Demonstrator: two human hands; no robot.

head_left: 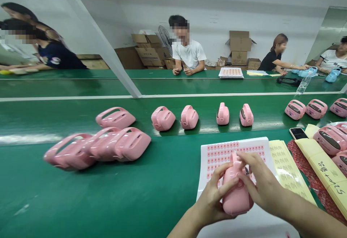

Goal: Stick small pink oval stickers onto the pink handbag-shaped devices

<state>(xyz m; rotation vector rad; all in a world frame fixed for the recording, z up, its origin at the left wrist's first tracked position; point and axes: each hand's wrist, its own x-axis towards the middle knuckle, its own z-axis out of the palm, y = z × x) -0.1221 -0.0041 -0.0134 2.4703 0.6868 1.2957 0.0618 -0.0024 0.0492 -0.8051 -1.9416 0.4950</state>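
Note:
A glossy pink plastic case with a carry handle (235, 198) is held upright, end-on to me, above a white sheet of small red-and-pink stickers (217, 155). My left hand (214, 196) wraps round its left side and underneath, thumb lying on the end near the handle's pivot. From the right, my right hand (261, 182) grips the same case, with its thumb by the round pivot and its fingers at the handle. Whether a sticker is between the right fingertips cannot be made out. Beside the white sheet lies a yellow sheet with pale labels (288, 165).
Several pink cases (132, 144) lie at left, with more along the green conveyor (189, 102). At right are a phone (298, 133), a yellow paper bundle (322, 169), red bubble wrap (306, 174) and pink cases (329, 140). People sit across the line; a slanted white post (108, 50) rises at left.

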